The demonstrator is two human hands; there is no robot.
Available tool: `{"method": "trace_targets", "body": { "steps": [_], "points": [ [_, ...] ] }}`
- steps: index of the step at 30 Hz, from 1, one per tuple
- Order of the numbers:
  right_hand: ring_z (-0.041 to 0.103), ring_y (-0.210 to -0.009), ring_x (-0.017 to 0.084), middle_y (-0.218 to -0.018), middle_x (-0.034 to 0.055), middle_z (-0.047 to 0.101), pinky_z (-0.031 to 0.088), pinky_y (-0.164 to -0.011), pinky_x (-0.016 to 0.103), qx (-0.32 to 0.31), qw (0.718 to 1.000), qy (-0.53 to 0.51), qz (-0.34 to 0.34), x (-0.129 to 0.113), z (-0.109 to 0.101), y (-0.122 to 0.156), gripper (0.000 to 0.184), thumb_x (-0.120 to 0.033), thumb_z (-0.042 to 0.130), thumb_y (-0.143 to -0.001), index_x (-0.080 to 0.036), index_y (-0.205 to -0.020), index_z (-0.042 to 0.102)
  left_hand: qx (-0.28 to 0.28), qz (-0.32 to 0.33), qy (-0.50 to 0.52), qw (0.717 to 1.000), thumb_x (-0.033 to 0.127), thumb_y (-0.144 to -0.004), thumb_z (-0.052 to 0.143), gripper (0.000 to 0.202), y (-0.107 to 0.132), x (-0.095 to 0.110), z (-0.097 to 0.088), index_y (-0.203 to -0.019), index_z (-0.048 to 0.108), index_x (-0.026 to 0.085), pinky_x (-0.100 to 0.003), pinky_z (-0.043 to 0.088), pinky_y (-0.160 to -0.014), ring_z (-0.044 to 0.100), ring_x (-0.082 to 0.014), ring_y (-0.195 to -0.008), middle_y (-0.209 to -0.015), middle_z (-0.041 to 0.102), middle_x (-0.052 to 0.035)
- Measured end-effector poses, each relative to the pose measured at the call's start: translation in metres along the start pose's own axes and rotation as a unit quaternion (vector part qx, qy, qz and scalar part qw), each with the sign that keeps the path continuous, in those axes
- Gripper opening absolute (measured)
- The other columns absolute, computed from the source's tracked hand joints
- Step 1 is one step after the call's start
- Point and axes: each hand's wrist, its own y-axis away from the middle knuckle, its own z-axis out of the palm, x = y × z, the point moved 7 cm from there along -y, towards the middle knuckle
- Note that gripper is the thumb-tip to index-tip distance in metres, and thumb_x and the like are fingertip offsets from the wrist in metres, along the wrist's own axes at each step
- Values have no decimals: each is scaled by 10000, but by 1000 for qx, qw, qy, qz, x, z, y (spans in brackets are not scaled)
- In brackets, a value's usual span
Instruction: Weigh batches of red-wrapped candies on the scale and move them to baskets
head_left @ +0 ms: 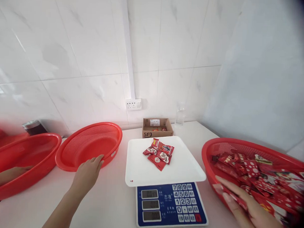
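My left hand [88, 171] is closed over the near rim of a red plastic basket [65, 157], whose inside shows no items. Between the thumb and fingers of my right hand [255, 210] is a red snack packet [235, 196], partly covered. That hand is at the near side of another red basket [230, 141], which holds many red and patterned packets [252, 168]. Midway between my hands stands a digital scale [172, 206] with a white tray [137, 170]. Several small red packets [162, 156] lie in a loose pile on the tray.
Behind the scale stands a cardboard box [157, 134] with a few packets inside, beside a clear container [180, 115]. At far left, another person's hand [11, 176] reaches into a red basket [32, 186]. A socket [133, 104] is on the tiled wall.
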Motion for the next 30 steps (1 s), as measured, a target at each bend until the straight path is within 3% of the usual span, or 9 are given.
{"method": "trace_targets", "body": {
  "steps": [3,6,8,12,17,20,23,27,30],
  "points": [
    [588,-1119,296,-1180,55,657,456,-980,468,28,998,42,47,25,-15,-4,444,-547,427,-841,-280,-1142,615,-17,12,6,1000,345,-938,203,465,9,19,3,-1205,547,182,-351,469,-662,642,-260,-856,-993,695,-112],
    [595,-1106,304,-1141,72,675,451,-974,496,16,994,60,86,34,-20,-8,496,-582,399,-828,-265,-1149,604,-24,31,21,999,357,-932,226,443,9,40,5,-1200,552,221,-315,464,-609,646,-251,-843,-977,693,-101],
    [590,-1118,295,-1172,86,660,471,-956,471,8,994,62,85,32,-18,-10,506,-572,386,-831,-240,-1147,602,-23,49,37,998,356,-926,258,420,5,56,3,-1216,539,239,-327,484,-657,626,-267,-952,-1078,669,-104],
    [568,-1153,282,-1229,100,628,477,-950,451,9,995,56,85,29,-15,-10,512,-548,368,-838,-210,-1154,590,-32,108,79,990,383,-928,307,432,-8,103,-2,-1287,475,208,-407,463,-884,483,-285,-1208,-1324,534,-110],
    [573,-1150,261,-1205,90,643,458,-975,434,-9,994,39,104,33,-16,-12,515,-557,364,-833,-220,-1153,586,-114,240,145,953,406,-932,342,416,-23,181,9,-1272,497,223,-344,381,-1026,444,-212,-1260,-1354,518,-56],
    [586,-1135,249,-1193,90,651,474,-956,400,-27,993,38,107,37,-17,-11,501,-549,388,-834,-221,-1158,583,-152,290,169,930,447,-897,419,452,-28,210,20,-1276,503,215,-362,332,-1069,384,-234,-1308,-1379,496,-59],
    [592,-1129,239,-1183,90,658,501,-917,365,-29,993,28,113,41,-20,-9,495,-542,403,-836,-219,-1168,576,-169,308,177,919,418,-853,500,439,-30,218,28,-1231,543,198,-394,294,-1090,370,-264,-1311,-1357,511,-79],
    [590,-1133,235,-1189,85,656,507,-901,342,-36,994,24,100,40,-20,-8,479,-525,424,-835,-230,-1177,585,-181,302,185,918,351,-819,536,362,-35,207,32,-1148,587,207,-384,347,-1052,420,-266,-1273,-1349,506,-85],
    [574,-1153,243,-1201,87,648,473,-953,376,-25,995,22,99,35,-21,-8,491,-535,411,-834,-227,-1170,595,-186,289,192,919,342,-830,505,447,-42,202,35,-1259,499,215,-367,409,-998,478,-251,-1228,-1378,477,-89]
  ]
}}
